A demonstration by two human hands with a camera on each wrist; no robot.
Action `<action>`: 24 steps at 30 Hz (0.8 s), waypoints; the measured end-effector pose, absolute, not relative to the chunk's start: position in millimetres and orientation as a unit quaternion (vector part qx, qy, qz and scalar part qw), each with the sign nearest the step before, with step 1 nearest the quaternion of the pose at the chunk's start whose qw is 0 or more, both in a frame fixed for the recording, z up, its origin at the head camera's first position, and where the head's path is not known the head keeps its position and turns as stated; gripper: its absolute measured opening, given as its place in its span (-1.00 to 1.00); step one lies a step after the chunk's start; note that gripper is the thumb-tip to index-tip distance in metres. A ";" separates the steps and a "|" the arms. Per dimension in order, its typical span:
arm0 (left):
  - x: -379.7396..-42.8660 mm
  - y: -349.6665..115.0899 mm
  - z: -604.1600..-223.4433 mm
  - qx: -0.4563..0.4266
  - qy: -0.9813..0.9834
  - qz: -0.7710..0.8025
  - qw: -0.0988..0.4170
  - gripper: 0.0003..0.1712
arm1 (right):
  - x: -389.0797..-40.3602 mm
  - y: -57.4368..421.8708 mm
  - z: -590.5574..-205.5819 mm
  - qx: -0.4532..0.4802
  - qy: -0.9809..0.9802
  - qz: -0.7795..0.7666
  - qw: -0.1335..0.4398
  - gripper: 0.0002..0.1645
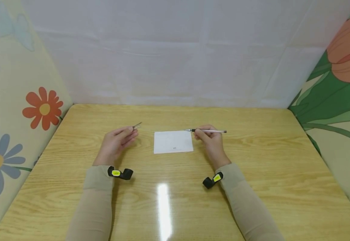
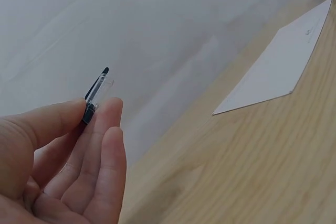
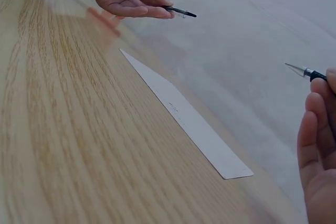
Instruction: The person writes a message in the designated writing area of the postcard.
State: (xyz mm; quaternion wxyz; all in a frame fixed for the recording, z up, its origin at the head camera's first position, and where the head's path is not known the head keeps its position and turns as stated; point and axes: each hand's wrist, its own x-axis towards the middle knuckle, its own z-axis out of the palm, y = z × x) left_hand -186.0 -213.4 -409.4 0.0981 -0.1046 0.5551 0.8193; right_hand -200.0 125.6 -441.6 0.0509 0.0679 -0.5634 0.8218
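My left hand (image 1: 116,142) pinches a clear pen cap (image 2: 97,95) with a black clip between thumb and fingers, raised left of a white sheet of paper (image 1: 172,142). In the left wrist view the cap's open end points up and away from the fingertips. On the paper's other side, my right hand (image 1: 212,142) grips an uncapped pen (image 1: 211,131) with a clear barrel and black grip. Its metal tip points left, over the paper's top right corner in the head view. A small dark mark (image 1: 175,148) shows near the paper's lower edge.
The paper lies on a wood-grain table (image 1: 138,201) that reflects a bright strip of light. A white cloth (image 1: 175,60) hangs along the far edge, and flower-patterned panels (image 1: 9,140) flank both sides.
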 end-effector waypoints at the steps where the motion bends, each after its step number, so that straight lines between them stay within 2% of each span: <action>1: -186.0 -214.5 -410.1 -0.107 0.554 0.820 0.096 -0.89 | -200.0 125.7 -441.7 0.065 -0.564 0.821 0.052 -0.83; 15: -185.4 -221.3 -417.5 -0.132 0.560 0.818 0.030 -0.92 | -201.3 125.7 -443.7 0.050 -0.561 0.824 0.059 -0.87; 24: -186.3 -226.0 -417.1 -0.189 0.574 0.797 -0.001 -0.94 | -202.5 125.8 -444.5 0.043 -0.559 0.826 0.063 -0.88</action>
